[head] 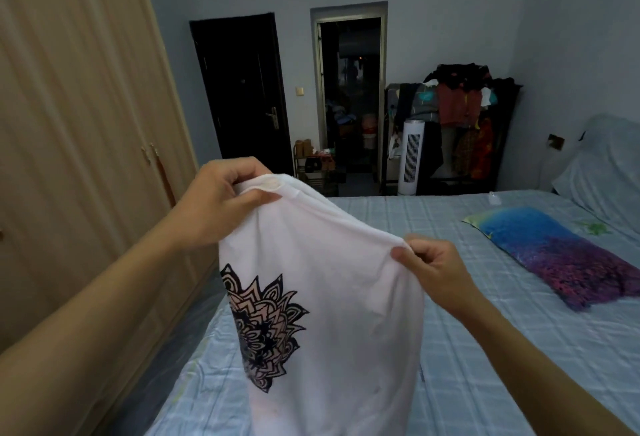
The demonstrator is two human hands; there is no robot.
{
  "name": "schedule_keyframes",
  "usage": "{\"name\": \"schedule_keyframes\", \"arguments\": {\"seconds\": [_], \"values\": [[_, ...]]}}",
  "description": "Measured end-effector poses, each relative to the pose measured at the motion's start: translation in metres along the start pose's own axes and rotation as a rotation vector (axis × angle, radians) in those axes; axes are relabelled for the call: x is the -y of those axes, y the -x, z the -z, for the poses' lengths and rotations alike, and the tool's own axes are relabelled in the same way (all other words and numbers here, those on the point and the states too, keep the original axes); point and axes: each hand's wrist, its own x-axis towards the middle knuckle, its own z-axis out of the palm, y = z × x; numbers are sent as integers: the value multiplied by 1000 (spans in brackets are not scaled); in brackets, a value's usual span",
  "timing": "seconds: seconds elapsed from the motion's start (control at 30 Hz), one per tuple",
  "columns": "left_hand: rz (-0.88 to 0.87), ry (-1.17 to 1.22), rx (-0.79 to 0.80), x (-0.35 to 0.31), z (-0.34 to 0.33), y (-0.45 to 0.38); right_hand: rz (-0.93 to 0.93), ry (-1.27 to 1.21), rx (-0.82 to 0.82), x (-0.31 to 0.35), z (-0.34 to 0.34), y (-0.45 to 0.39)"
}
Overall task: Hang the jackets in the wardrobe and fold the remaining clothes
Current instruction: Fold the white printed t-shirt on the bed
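White T-shirt held up over the bed, ready for folding.

The left hand [221, 200] and right hand [433, 271] each have a pinching grip closed on the top edge of the white T-shirt [332, 297], which hangs at 6 o'clock with its mandala print [263, 328] facing out. I'd level the two hands, pull the edge taut, then lower it flat before folding. The checked blue bed [485, 349] lies beneath; a purple pillow [557, 252] at 3 o'clock, wardrobe [79, 116] at 9, clothes rack [460, 116] at 1.
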Motion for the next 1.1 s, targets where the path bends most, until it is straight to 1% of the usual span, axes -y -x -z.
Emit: {"name": "schedule_keyframes", "arguments": {"seconds": [0.07, 0.1, 0.13, 0.23, 0.3, 0.37, 0.47, 0.57, 0.63, 0.73, 0.8, 0.9, 0.97, 1.03, 1.07, 1.1], "values": [[-5, 15, -7, -8, 1, -4, -33, 59, 180, -6, -3, 11], [-11, 7, 0, -12, -2, -5, -56, 76, 234, -14, -8, 18], [-16, -11, 15, -15, -6, -6, -70, 85, 234, -23, -13, 26], [19, -48, 55, -17, -21, -6, -86, 36, 110, -40, -9, 35], [51, -49, 71, -15, -24, -7, -98, -24, 26, -40, 8, 34], [67, -47, 101, -15, -24, -9, -65, 4, -19, -33, 30, 29], [93, 15, 156, -22, -28, -12, -22, 55, -17, -19, 64, 17], [161, 113, 242, -30, -33, -18, -1, 34, -5, -12, 92, 5], [179, 133, 277, -34, -38, -22, 21, 41, 0, -12, 103, 2], [198, 187, 287, -35, -50, -24, 28, 4, -41, -20, 109, 4], [223, 239, 281, -32, -59, -24, -8, -25, -55, -30, 109, 8], [252, 283, 252, -23, -69, -30, -85, -32, 5, -48, 107, 11], [255, 288, 247, -16, -77, -38, -114, 100, 77, -60, 103, 9], [244, 267, 254, -5, -85, -49, -81, 333, 154, -76, 95, 8], [237, 253, 258, 2, -91, -55, -79, 404, 169, -85, 89, 8], [235, 240, 264, 11, -96, -62, -105, 419, 164, -95, 82, 7]]}}
